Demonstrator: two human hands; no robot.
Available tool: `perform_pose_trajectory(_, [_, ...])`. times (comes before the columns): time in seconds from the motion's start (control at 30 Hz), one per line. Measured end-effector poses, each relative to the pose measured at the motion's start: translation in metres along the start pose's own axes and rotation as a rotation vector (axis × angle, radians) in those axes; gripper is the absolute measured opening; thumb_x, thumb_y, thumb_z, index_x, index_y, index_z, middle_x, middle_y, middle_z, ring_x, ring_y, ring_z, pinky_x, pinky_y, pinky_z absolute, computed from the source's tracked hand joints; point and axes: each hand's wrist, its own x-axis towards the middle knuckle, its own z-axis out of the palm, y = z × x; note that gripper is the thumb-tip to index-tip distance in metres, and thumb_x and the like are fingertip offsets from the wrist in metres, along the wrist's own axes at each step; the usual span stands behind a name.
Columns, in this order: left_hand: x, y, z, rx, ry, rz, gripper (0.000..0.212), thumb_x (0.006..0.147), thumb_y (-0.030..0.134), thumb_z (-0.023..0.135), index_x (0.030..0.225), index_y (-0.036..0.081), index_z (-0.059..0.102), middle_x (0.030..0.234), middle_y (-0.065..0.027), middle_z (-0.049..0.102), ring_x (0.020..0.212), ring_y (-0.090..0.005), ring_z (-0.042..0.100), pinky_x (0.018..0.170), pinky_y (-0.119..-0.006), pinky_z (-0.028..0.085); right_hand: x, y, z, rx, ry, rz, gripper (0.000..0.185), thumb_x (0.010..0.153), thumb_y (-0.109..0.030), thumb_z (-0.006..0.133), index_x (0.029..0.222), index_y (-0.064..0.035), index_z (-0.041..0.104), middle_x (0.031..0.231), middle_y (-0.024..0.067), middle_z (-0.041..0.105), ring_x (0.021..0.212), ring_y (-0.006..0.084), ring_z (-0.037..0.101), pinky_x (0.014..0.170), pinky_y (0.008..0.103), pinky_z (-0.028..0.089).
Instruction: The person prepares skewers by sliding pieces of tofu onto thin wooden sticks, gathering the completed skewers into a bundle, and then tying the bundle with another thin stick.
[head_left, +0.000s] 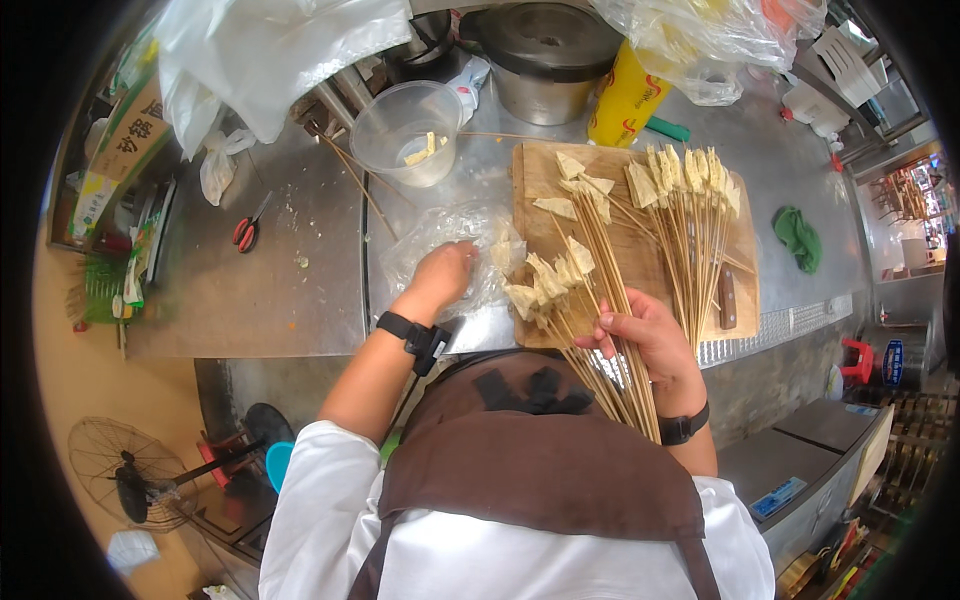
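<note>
My right hand (651, 334) grips a bundle of thin bamboo skewers (613, 281) over the wooden cutting board (540, 161). Pale folded pieces of what looks like tofu skin (551, 277) sit on the tips of several of them. With its fingers curled, my left hand (444, 273) rests at a clear plastic bag (427, 225) left of the board; whether it pinches the film cannot be told. More loaded skewers (690, 225) lie fanned on the board's right part. A knife's wooden handle (727, 298) shows beside them.
Behind the bag stands a clear plastic tub (409, 139) with a few pale pieces. A lidded steel pot (544, 90) and a yellow bottle (626, 97) stand at the back. Red-handled scissors (246, 231) lie left, a green cloth (798, 238) right.
</note>
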Motion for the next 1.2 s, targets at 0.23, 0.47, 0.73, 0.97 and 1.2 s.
perform_pose_trajectory(0.23, [0.027,-0.01,0.043,-0.256,0.323,0.074,0.028,0.087,-0.002,0.047,0.112,0.001,0.059,0.098,-0.0174,0.063,0.08,-0.0293,0.063,0.074,-0.035,0.05,-0.002,0.0,0.001,-0.085,-0.004,0.006,0.009,0.087,-0.004,0.058,0.094,-0.0026,0.053,0.074,0.004,0.058,0.062,0.0127,0.06,0.083,0.0374,0.054])
perform_pose_trajectory(0.47, [0.036,0.001,0.016,-0.71,-0.196,-0.271,0.035,0.079,-0.004,0.052,0.114,-0.002,0.056,0.09,-0.013,0.063,0.071,-0.0194,0.061,0.061,-0.032,0.05,0.0,0.002,-0.004,-0.063,-0.007,-0.004,0.009,0.088,-0.006,0.058,0.094,-0.0023,0.052,0.069,0.0051,0.059,0.064,0.0157,0.062,0.082,0.0363,0.054])
perform_pose_trajectory(0.73, [0.035,-0.015,0.034,-0.29,-0.117,0.067,0.028,0.075,0.003,0.062,0.102,-0.002,0.059,0.082,-0.0104,0.063,0.07,-0.019,0.062,0.058,-0.03,0.048,0.003,0.003,-0.002,-0.024,-0.029,0.019,0.01,0.084,0.0,0.059,0.092,-0.002,0.053,0.073,0.0072,0.061,0.054,0.0137,0.06,0.082,0.0383,0.055])
perform_pose_trajectory(0.97, [0.016,-0.001,-0.008,-0.832,-0.04,-0.303,0.03,0.081,0.004,0.062,0.109,-0.003,0.053,0.087,-0.0133,0.063,0.08,-0.0201,0.064,0.073,-0.029,0.053,0.004,0.004,-0.006,0.002,-0.04,0.035,0.01,0.085,0.001,0.059,0.093,-0.001,0.054,0.074,0.0082,0.063,0.056,0.0148,0.062,0.082,0.0367,0.055])
perform_pose_trajectory(1.2, [0.001,0.008,-0.039,-1.673,-0.007,-0.303,0.023,0.086,0.0,0.056,0.108,0.002,0.051,0.096,-0.0126,0.061,0.091,-0.0246,0.062,0.086,-0.039,0.053,0.004,0.003,-0.003,-0.015,-0.007,0.066,0.013,0.089,-0.01,0.061,0.095,0.0001,0.055,0.068,0.0061,0.063,0.066,0.0149,0.065,0.076,0.0309,0.054])
